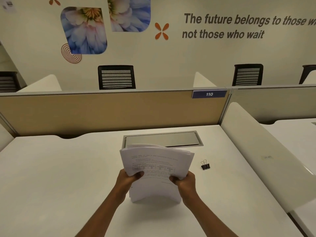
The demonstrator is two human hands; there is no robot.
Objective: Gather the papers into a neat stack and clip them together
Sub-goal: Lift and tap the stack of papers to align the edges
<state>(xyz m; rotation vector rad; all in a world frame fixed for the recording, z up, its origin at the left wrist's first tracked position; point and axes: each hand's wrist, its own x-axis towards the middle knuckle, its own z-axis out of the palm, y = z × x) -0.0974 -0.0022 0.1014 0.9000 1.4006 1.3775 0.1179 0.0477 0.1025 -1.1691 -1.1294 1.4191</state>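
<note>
A stack of white printed papers (156,165) stands on its lower edge on the white desk (59,177), bowed slightly with the top sheets fanned and uneven. My left hand (127,179) grips the stack's left side, thumb on the front sheet. My right hand (185,182) grips the right side the same way. A black binder clip (205,165) with silver handles lies on the desk to the right of the papers, apart from both hands.
A metal cable hatch (164,139) is set into the desk just behind the papers. A tan partition (102,110) closes the far edge and a white curved divider (256,142) bounds the right side. Office chairs stand beyond.
</note>
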